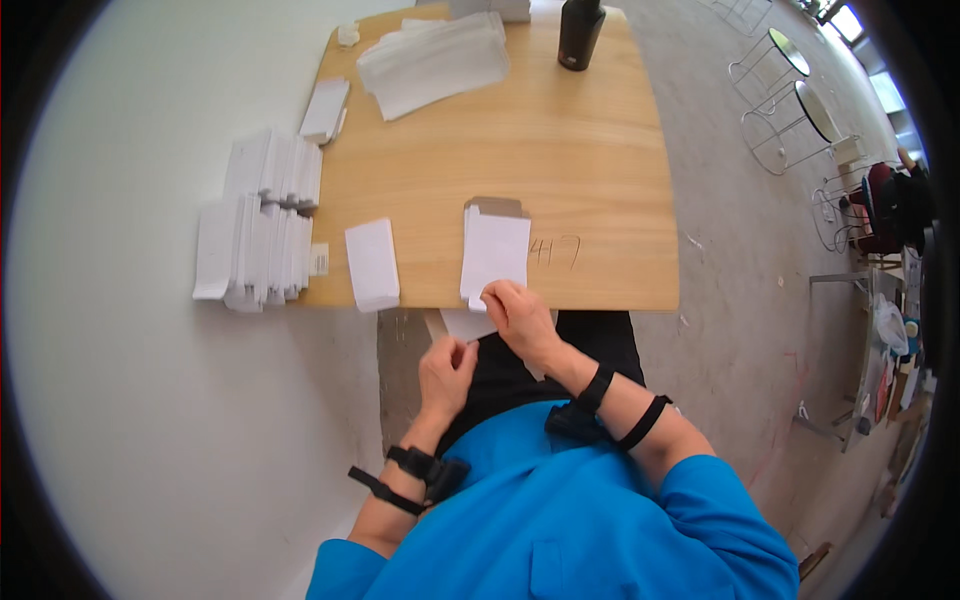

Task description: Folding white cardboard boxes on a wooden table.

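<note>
Hands work at the near edge of a light wooden table with a rounded rectangular top. The right hand rests on the near edge of the table and pinches with its fingertips the near left corner of a flat white cardboard box blank, which lies on the table with a brown flap at its far end. The left hand is below the table edge, over the lap, with fingers curled; it touches a small white piece of card that hangs just under the edge, but I cannot tell if it really grips it.

To the left of the blank, near but apart, lies a second white folded card, and its near end comes a little over the table edge. At the left edge of the table two rows of stacked white folded cards stand out over the side. Farther, on the far left part, there is a small white pile and a bigger heap of white flat sheets. A black cylindrical bottle stands upright at the far side of the table. On the grey floor at the far right stand two round stools with wire legs.
</note>
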Action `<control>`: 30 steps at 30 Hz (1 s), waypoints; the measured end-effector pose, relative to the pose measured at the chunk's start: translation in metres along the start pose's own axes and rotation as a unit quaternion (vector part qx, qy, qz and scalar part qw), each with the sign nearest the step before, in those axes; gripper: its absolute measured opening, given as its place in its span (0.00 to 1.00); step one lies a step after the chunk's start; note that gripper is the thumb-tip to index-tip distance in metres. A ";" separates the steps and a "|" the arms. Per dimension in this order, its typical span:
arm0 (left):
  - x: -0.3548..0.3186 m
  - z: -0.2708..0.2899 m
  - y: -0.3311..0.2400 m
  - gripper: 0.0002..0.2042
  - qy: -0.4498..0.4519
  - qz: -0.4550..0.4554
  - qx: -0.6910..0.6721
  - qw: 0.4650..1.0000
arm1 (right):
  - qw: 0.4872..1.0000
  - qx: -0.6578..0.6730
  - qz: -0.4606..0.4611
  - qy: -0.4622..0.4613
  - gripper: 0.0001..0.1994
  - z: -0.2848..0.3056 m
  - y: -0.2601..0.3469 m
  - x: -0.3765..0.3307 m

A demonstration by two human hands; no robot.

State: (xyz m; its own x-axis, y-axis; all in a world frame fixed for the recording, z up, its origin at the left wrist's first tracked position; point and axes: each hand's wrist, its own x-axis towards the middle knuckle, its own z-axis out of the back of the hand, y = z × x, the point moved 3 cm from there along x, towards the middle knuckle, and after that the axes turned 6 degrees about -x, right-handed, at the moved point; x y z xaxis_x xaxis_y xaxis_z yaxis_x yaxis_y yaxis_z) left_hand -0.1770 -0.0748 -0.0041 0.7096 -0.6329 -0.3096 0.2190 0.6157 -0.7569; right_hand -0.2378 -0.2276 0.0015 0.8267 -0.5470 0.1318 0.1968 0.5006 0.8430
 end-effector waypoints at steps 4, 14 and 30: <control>0.032 -0.009 0.039 0.08 -0.098 -0.062 -0.126 0.985 | 0.989 -0.052 0.082 0.108 0.06 -0.030 -0.025 -0.012; 0.018 -0.025 0.041 0.13 -0.078 -0.066 -0.050 0.993 | 0.852 -0.424 0.298 0.080 0.06 -0.046 -0.034 -0.042; -0.078 0.014 -0.054 0.52 0.454 0.020 -0.614 0.646 | 0.892 0.363 -0.193 0.189 0.07 0.092 0.068 -0.083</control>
State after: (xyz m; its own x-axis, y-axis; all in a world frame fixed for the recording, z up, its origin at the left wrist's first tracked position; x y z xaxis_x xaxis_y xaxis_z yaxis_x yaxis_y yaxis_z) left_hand -0.2344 -0.0520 0.0692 -0.1082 -0.9854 -0.1315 -0.8781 0.1568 -0.4520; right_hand -0.3413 -0.2097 0.0960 0.9167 -0.2507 -0.3112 0.2261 -0.3166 0.9212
